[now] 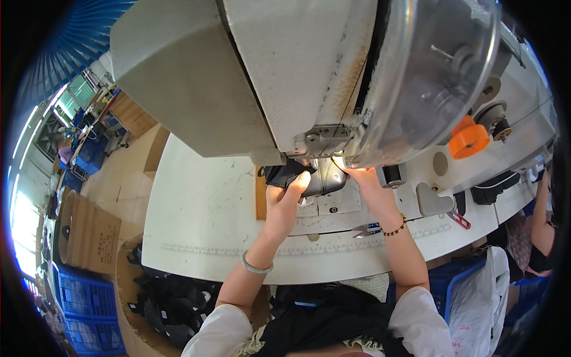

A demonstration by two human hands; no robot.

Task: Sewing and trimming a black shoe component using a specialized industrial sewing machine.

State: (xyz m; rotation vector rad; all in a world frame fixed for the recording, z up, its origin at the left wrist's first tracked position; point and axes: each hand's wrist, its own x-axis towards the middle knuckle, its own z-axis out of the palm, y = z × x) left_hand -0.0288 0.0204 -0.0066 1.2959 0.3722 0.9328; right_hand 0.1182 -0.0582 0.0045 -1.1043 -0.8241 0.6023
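A black sewn piece point(324, 180), which looks like part of a shoe upper with a shiny grey panel and a stitched seam, lies under the head of a sewing machine point(321, 140). My left hand point(285, 205) grips its left side, with the thumb on top and the fingers mostly behind it. At its right edge, close to the lit needle area, my right hand point(372, 184) pinches the same piece; the machine head partly hides those fingertips. A dark thread runs down the machine's front to the needle, whose tip I cannot make out.
Small thread snips point(367, 230) lie by my right wrist, and a red-handled tool point(459, 219) is farther right. A ruler strip point(309, 250) runs along the white table point(196, 208). A carton point(128, 262) of black pieces stands lower left. Another person's arm point(541, 220) shows far right.
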